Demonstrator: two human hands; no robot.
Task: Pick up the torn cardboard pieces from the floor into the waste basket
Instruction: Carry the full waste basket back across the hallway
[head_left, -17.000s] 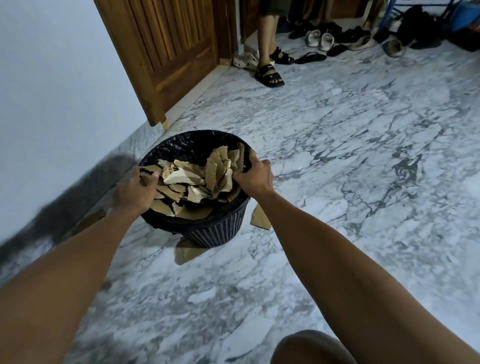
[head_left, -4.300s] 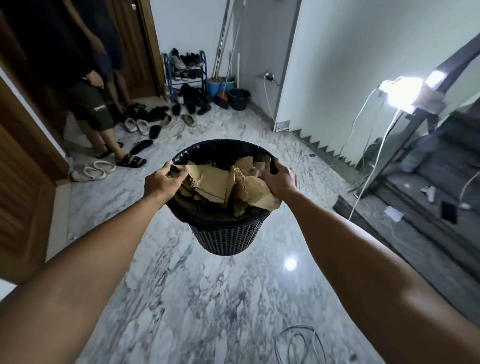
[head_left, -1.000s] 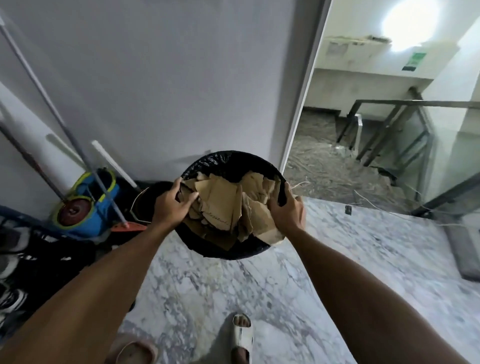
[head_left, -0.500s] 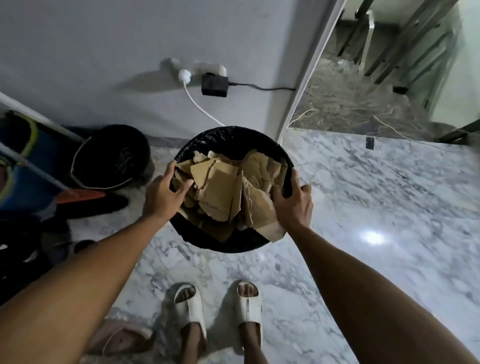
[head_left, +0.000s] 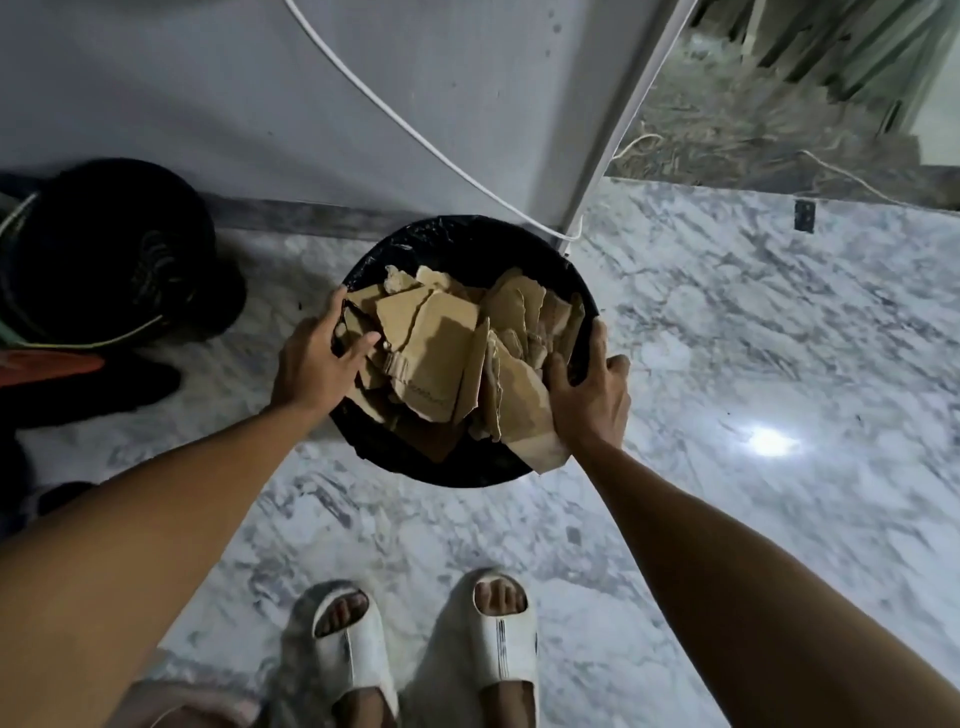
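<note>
The black waste basket (head_left: 457, 244), lined with a black bag, is seen from above in the middle of the head view, close to the grey wall. Torn brown cardboard pieces (head_left: 441, 353) fill it to the rim, and one piece juts over the near right edge. My left hand (head_left: 317, 364) grips the basket's left rim, thumb inside against the cardboard. My right hand (head_left: 592, 395) grips the right rim, fingers curled over the outside. Whether the basket touches the marble floor cannot be told.
My feet in white slides (head_left: 426, 639) stand just behind the basket. A black bucket (head_left: 98, 254) and dark items sit at the left along the wall. A white cable (head_left: 415, 135) runs down the wall to its corner. Open marble floor (head_left: 779, 364) lies to the right.
The basket has come lower and nearer the wall corner, and my view has tilted further down. Both hands keep the same hold on the rim.
</note>
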